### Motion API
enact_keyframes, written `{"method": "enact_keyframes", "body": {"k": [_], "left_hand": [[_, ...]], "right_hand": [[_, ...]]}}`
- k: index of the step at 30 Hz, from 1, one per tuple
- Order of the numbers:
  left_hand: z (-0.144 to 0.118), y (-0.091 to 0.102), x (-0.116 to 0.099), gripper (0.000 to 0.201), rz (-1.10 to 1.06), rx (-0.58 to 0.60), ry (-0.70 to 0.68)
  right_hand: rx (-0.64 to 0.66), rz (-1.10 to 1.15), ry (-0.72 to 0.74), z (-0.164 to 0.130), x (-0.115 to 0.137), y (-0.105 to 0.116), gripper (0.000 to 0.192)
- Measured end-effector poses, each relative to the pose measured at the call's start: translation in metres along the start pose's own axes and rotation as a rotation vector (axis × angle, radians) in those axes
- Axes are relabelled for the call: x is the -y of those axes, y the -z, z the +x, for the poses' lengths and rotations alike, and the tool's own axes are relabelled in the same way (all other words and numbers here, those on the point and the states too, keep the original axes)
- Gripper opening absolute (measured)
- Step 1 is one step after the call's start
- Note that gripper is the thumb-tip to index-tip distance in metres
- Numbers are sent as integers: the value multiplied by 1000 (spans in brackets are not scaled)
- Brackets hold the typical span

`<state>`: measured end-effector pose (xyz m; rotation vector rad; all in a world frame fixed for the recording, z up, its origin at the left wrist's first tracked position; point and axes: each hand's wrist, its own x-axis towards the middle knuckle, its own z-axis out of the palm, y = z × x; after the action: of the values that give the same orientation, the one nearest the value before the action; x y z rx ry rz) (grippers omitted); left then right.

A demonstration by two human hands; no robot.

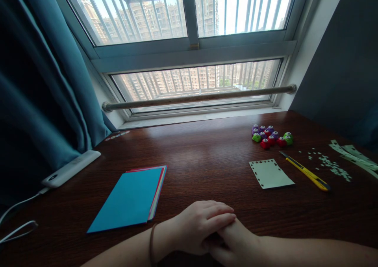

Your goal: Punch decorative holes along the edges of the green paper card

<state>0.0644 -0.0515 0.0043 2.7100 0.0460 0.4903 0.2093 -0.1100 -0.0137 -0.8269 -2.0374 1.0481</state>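
My left hand, a brown band round its wrist, lies over my right hand at the table's front edge. Its fingers are closed round the back of the right hand. Most of the right hand's fingers are hidden beneath it. To the left of the hands is a stack of coloured paper with a blue sheet on top. Ahead to the right lies a small pale green sheet with punched holes along its left and top edges. A yellow utility knife rests beside that sheet, its tip pointing away to the left.
Several small red, green and purple paper punches are grouped at the back right. Tiny paper bits and pale green strips lie far right. A white power strip with a cable is by the curtain. A window rail crosses behind the table.
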Motion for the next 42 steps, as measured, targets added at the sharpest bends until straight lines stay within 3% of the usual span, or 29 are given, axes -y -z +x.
{"method": "enact_keyframes", "body": {"k": [42], "left_hand": [[0,0,0,58,6,-5,5]], "right_hand": [[-17,-2,-15,-2,0,1,40]]}}
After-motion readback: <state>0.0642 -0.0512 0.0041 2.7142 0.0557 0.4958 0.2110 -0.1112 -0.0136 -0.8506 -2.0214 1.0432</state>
